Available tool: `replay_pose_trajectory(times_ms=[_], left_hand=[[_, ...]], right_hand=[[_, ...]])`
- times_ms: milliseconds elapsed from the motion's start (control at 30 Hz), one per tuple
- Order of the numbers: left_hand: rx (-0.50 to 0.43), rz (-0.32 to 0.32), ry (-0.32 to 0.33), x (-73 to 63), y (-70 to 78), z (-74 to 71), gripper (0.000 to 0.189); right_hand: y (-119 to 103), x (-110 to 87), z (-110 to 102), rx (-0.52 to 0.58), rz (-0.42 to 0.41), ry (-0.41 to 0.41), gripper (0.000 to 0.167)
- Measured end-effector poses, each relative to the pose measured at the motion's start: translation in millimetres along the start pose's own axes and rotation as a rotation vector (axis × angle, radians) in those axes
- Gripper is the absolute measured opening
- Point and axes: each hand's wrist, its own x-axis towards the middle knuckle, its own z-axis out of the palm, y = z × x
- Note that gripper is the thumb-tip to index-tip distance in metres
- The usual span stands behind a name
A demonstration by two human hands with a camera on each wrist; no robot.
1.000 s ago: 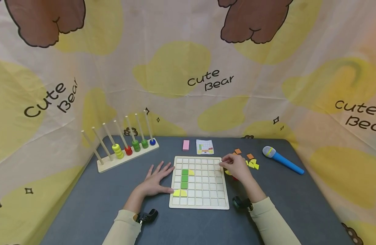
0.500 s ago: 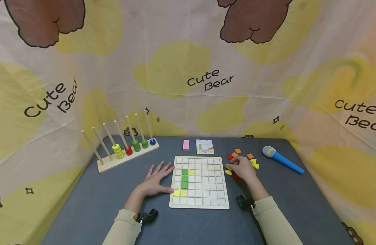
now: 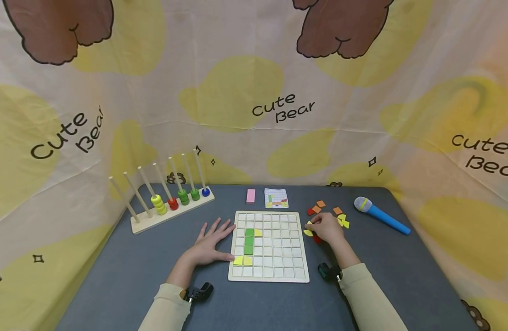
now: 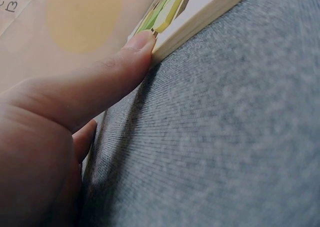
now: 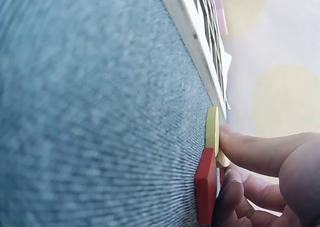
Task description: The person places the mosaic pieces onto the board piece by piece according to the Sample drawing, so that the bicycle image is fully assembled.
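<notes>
A pale board with a grid of square cells lies on the table. Green square tiles and yellow tiles sit in its left cells. My left hand is spread at the board's left side, the thumb touching its edge in the left wrist view. Right of the board, my right hand is down among loose tiles, pinching a small yellow tile between thumb and fingers. Close by lie another yellow tile and a red tile. The hand partly hides the pile.
Orange tiles and more yellow tiles lie around the right hand. A blue toy microphone is farther right. Behind the board are a pink block and a pattern card. A peg rack with coloured rings stands back left.
My right hand has moved from the board's upper right edge rightward to the loose tiles, and has stayed there since half a second ago. The left hand has not moved.
</notes>
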Motion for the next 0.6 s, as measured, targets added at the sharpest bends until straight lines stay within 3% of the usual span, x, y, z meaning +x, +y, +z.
replay_pose_trajectory(times_ms=[600], left_hand=[[0.016,0.013,0.012,-1.3,-1.2,1.2,0.102]], right_hand=[[-16.8,-8.4,-5.1,0.253,-0.122,0.034,0.024]])
